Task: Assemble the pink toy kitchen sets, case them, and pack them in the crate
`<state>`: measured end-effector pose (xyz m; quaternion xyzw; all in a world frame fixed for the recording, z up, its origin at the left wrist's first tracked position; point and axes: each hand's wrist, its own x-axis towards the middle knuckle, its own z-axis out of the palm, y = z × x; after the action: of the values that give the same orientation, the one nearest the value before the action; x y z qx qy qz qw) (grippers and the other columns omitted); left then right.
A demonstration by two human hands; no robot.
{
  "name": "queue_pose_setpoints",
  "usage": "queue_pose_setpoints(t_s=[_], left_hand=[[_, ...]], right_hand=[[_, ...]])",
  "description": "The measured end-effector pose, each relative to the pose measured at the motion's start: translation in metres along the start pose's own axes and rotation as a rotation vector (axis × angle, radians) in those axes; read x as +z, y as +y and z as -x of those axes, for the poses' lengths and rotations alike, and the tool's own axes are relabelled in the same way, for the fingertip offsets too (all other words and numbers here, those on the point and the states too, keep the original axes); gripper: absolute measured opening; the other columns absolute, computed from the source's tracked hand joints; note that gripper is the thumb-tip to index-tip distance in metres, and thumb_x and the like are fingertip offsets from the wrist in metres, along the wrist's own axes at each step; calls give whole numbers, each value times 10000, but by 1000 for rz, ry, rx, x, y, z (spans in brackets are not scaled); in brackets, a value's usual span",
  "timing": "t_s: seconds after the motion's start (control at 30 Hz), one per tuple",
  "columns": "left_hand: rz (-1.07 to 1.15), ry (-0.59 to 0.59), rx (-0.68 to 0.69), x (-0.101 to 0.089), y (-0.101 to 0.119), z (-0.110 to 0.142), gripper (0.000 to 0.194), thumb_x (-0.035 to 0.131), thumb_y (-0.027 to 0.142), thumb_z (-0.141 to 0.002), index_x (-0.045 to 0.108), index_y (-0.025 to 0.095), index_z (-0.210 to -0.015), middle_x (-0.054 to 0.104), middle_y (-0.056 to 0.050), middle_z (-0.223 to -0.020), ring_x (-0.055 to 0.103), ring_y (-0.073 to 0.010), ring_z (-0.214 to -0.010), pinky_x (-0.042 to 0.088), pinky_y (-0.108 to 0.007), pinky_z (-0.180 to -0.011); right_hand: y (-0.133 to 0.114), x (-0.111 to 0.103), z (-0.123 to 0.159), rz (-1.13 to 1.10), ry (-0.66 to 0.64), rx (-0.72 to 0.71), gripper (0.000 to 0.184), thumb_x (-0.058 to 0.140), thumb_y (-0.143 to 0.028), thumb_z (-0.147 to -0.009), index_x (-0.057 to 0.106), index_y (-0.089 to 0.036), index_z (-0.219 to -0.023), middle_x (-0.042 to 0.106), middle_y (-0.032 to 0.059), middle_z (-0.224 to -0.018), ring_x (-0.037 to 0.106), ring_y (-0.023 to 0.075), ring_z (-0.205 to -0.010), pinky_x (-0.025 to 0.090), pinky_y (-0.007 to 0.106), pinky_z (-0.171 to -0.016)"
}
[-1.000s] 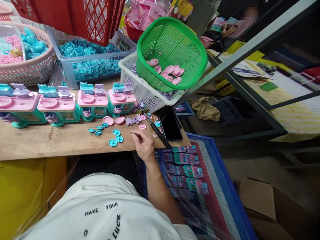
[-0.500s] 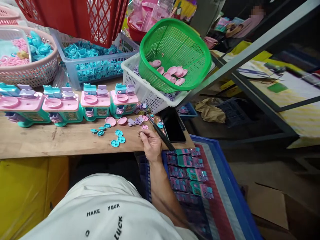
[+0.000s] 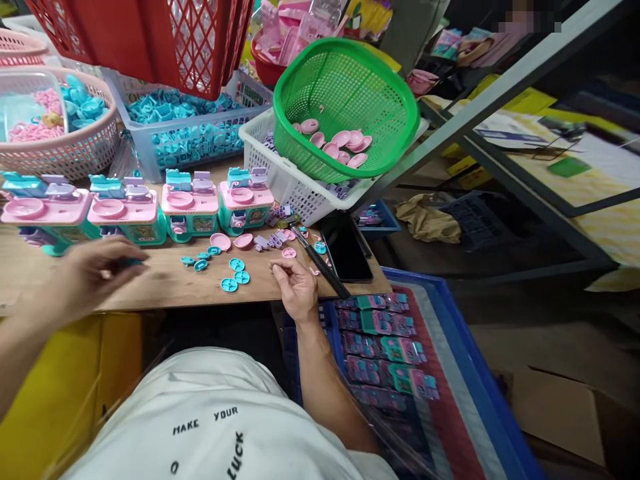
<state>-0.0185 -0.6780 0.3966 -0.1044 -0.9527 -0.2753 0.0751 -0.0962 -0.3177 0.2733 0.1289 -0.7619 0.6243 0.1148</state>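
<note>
Left hand (image 3: 93, 270) entered | blue piece (image 3: 131, 263) at fingers | right hand (image 3: 296, 288) resting

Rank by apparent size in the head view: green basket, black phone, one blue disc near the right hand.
1. green basket, largest by far.
2. black phone, mid-sized, flat on the bench.
3. blue disc, smallest.
All sit at similar depth, so the order seems safe.
</note>
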Motion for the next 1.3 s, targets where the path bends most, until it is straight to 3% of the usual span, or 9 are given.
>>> queue_pose_setpoints(t_s=[0.1,0.17,0.27,0.4,0.57,0.8,1.03,1.17,1.3], left_hand=[[80,-110,134,51,9,-18,298,528,408,-986,694,166,-1041,676,-79,-1034,616,-109,-652,507,-242,-583],[19,-82,176,68,9,-25,338,502,431,-984,685,175,-1107,655,-112,-1140,626,-111,-654,530,-263,-613],[-83,-21,158,66,1,-25,359,531,456,-970,670,194,-1172,623,-125,-1222,623,-112,-666,537,-276,-632],[-50,-17,105,58,-5,-10,372,593,498,-946,678,194,-1142,619,-97,-1097,623,-129,-721,519,-253,-619],[-73,-49,148,72,-1,-3,297,556,421,-978,698,187,-1092,638,-80,-1059,609,-116,-681,496,-252,-633],[-118,-2,205,81,2,-12,302,476,384,-1020,693,176,-996,649,-73,-935,641,-151,-733,485,-252,-633],[-59,27,219,105,26,-13,247,456,315,-1024,645,192,-923,657,-74,-957,651,-147,-723,505,-261,-637],[-77,66,193,104,35,-30,224,493,363,-1013,631,189,-980,648,-84,-984,641,-145,-736,515,-260,-654],[-291,27,115,104,39,-64,246,481,327,-997,672,175,-1029,665,-98,-973,668,-222,-855,482,-300,-665]], right_hand=[[0,-2,2,21,-13,-6,209,628,-386,-939,739,-217,-993,764,54,-943,722,176,-832,587,307,-763],[0,-3,2,24,-11,-14,206,622,-378,-944,738,-218,-1002,762,53,-945,723,175,-834,587,302,-758],[0,-5,4,4,0,-43,183,616,-350,-949,736,-219,-994,756,48,-930,722,172,-829,589,297,-752],[-4,-5,6,19,-4,-97,154,610,-305,-954,734,-221,-990,745,46,-924,717,172,-850,589,301,-763],[-14,0,9,174,-48,-213,152,587,-268,-965,733,-226,-964,726,42,-886,692,168,-823,567,290,-703],[-42,12,23,186,-119,-352,168,572,-169,-971,717,-236,-1023,716,35,-914,680,155,-857,575,295,-786],[-53,37,25,179,-259,-433,186,577,-187,-967,712,-263,-1070,734,60,-970,688,202,-942,586,377,-868],[-50,42,19,191,-253,-438,170,568,-192,-971,711,-251,-1042,733,62,-954,678,204,-923,582,382,-861],[-50,42,9,208,-218,-433,149,570,-216,-977,712,-242,-1014,731,68,-960,680,208,-949,578,379,-880]])
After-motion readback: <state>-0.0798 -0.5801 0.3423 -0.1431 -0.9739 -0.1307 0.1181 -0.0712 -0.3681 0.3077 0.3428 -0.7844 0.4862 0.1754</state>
